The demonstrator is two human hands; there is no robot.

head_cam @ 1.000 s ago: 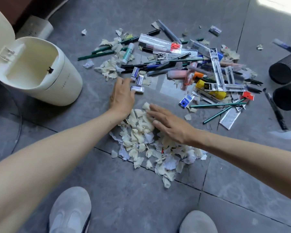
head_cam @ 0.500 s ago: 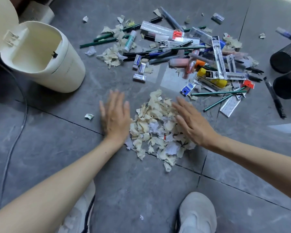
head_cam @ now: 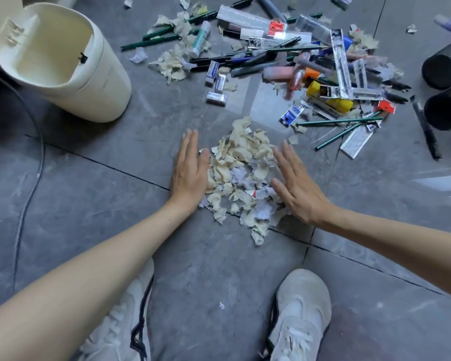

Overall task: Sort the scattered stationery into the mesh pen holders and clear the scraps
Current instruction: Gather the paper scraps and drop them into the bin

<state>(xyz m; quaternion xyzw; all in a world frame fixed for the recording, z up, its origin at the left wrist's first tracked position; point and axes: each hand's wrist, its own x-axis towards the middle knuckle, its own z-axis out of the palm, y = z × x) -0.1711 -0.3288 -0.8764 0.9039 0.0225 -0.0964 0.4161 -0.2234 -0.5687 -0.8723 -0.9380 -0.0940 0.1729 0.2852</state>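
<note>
- My left hand [head_cam: 190, 169] lies flat on the floor [head_cam: 214, 269], fingers straight, its inner edge touching the scrap pile [head_cam: 241, 165].
- My right hand [head_cam: 297, 185] is flat too, fingers straight, against the pile's right side, so the scraps sit between both hands.
- The stationery [head_cam: 310, 61] lies scattered beyond the pile, mixed with more scraps.
- The holders [head_cam: 441, 71] sit at the right edge.
- The bin [head_cam: 99, 82] stands far left, lid open.

heap of cream paper scraps [head_cam: 241, 173] on floor, scattered stationery [head_cam: 305, 69] beyond, black mesh holders [head_cam: 440, 71] right
</note>
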